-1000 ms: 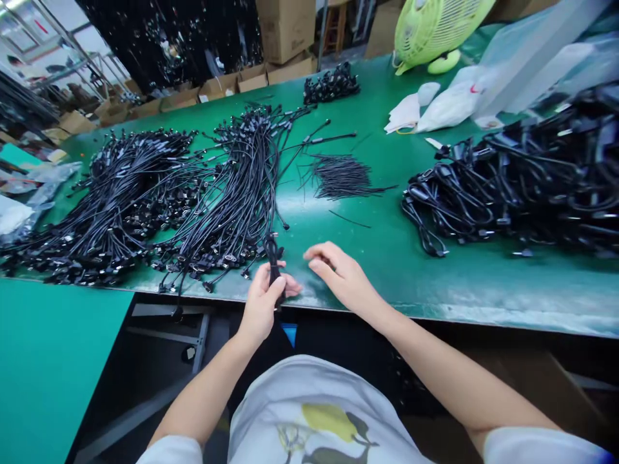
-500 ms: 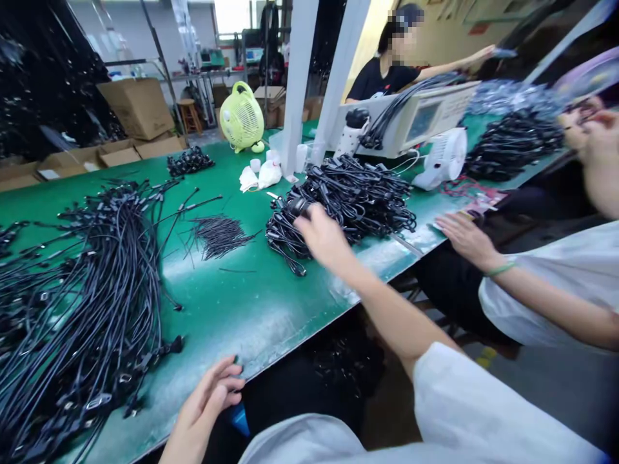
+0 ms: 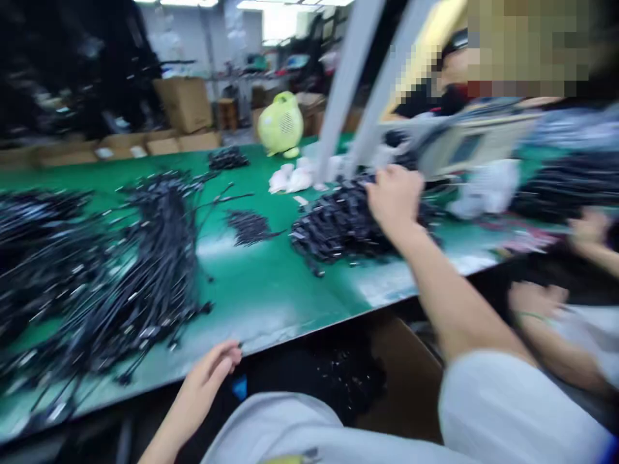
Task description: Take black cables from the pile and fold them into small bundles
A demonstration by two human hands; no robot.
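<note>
My right hand (image 3: 394, 196) is stretched far out over a heap of coiled black cables (image 3: 338, 225) on the green table (image 3: 271, 290). I see only the back of that hand; its fingers are hidden and smeared by motion. My left hand (image 3: 210, 374) rests at the table's near edge with loosely curved fingers and nothing in them. To its left lies a large spread of straight black cables (image 3: 145, 283). A small bunch of thin black ties (image 3: 249, 225) lies between the two cable piles.
A yellow-green fan (image 3: 280, 122), white bags (image 3: 293, 180) and cardboard boxes (image 3: 184, 103) sit at the far side. A beige machine (image 3: 459, 148) stands at the right. Another person's hands (image 3: 534, 299) work at the right edge; a further person sits behind.
The view swung right and blurred. My right hand carried the coiled cable from in front of me to the right heap and now reaches further over it. My left hand let go and stays at the edge.
</note>
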